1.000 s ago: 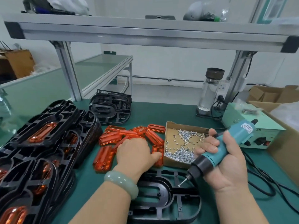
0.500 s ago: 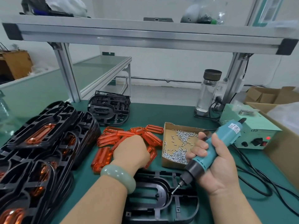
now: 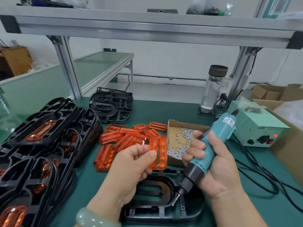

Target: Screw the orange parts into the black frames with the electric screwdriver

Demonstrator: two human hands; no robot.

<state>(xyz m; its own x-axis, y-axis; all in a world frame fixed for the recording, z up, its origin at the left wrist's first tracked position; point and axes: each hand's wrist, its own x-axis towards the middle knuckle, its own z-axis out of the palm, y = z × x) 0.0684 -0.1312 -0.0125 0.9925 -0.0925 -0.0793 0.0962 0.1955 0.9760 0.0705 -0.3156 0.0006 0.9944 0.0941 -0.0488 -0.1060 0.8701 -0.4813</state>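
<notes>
My left hand (image 3: 131, 167) pinches one orange part (image 3: 158, 152) between thumb and fingers, lifted above the table. Under both hands lies a black frame (image 3: 154, 190) with an empty oval opening. My right hand (image 3: 213, 167) grips the teal electric screwdriver (image 3: 211, 149), bit pointing down-left just above the frame's right side. A pile of loose orange parts (image 3: 124, 138) lies behind my left hand. A shallow cardboard box of small silver screws (image 3: 182, 141) sits behind the screwdriver.
Stacks of black frames with orange parts fitted (image 3: 41, 145) fill the left side. More empty black frames (image 3: 111, 105) stand at the back. A green power supply (image 3: 255, 126), its cables (image 3: 262, 174), a glass bottle (image 3: 213, 89) and cardboard boxes (image 3: 288, 128) are on the right.
My left hand was palm-down on the orange pile; it has lifted one orange part and turned it up toward the frame. The screwdriver has shifted slightly left and lower.
</notes>
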